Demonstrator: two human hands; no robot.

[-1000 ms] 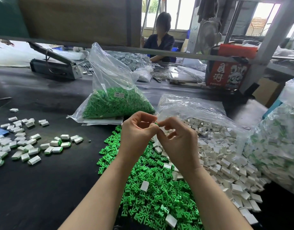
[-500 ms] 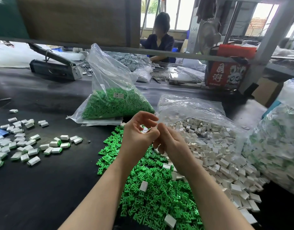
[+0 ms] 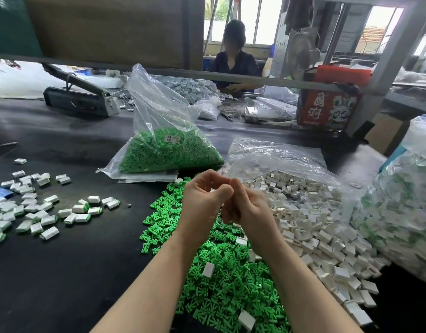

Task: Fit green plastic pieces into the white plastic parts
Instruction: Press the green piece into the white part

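My left hand (image 3: 203,200) and my right hand (image 3: 249,209) are pressed fingertip to fingertip above the table, fingers curled shut around a small plastic piece that the fingers hide. Beneath them lies a loose pile of green plastic pieces (image 3: 221,272) with a few white parts on top. Right of it, a heap of white plastic parts (image 3: 315,227) spills out of a clear bag. A group of white parts with green fitted in them (image 3: 38,212) is scattered at the left.
A clear bag of green pieces (image 3: 168,152) stands behind my hands. A large bag of fitted parts (image 3: 404,212) sits at the right edge. A heat sealer (image 3: 79,97), a red box (image 3: 327,109) and a seated person (image 3: 233,61) are at the back. The black table (image 3: 75,272) is bare at front left.
My hands have sunk slightly and closed tighter together. The right fingers have curled under against the left thumb, and the green speck seen between the fingertips is now hidden.
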